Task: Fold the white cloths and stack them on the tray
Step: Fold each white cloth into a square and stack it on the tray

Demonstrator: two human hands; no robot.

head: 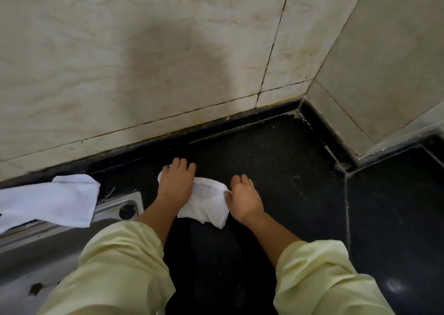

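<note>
White cloth [206,201], partly folded, lying on the black stone counter [276,165]. My left hand [176,182] presses flat on its left part, fingers straight. My right hand [243,199] rests palm-down at its right edge, thumb touching the fabric, gripping nothing. A second white cloth [48,199] drapes over the steel sink rim [115,206].

Both arms are stretched forward, the left forearm [153,216] and right forearm [269,228] bared below pale yellow sleeves [115,266] pushed up. The left hand [176,182] is laid palm down, its fingers [183,165] kept straight and together. The right hand [243,198] is set palm down near it, its fingers bent downward, thumb turned inward toward the left hand.
</note>
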